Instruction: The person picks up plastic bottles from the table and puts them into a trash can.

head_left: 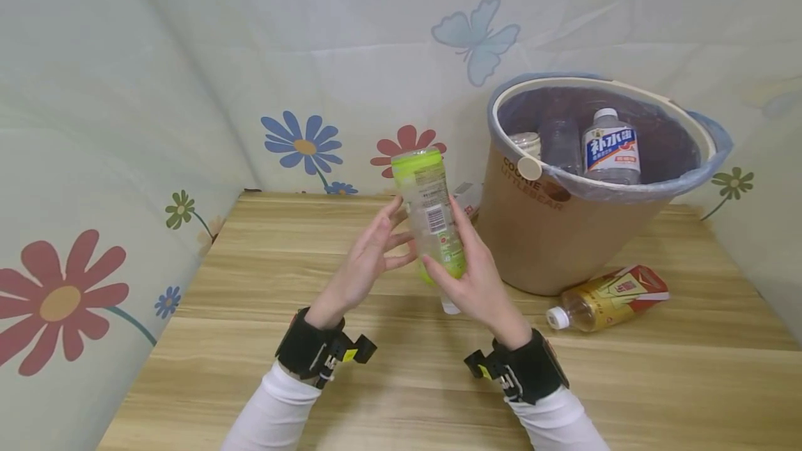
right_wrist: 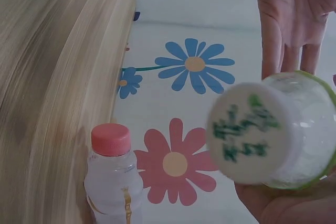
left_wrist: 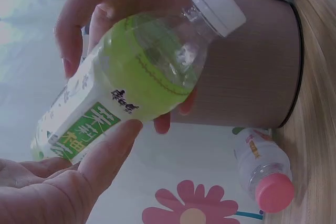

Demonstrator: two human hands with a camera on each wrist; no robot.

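Observation:
A plastic drink bottle (head_left: 431, 211) with a green and white label is held tilted above the table, its base up and its white cap (left_wrist: 219, 9) pointing down. My right hand (head_left: 479, 284) grips it from the right, thumb across the near side. From the left, my left hand (head_left: 360, 266) touches the bottle with fingers stretched out along it. In the right wrist view, the cap (right_wrist: 252, 132) faces the camera and shows green writing. Behind the bottle, a pale bottle with a pink cap (left_wrist: 275, 192) stands on the table.
A brown bin (head_left: 545, 242) with a blue liner stands at the back right, holding several bottles, one with a white and blue label (head_left: 610, 148). Before it lies a yellow and red bottle (head_left: 610, 298) on the wooden table (head_left: 301, 381). A flower-printed curtain (head_left: 351, 40) hangs behind.

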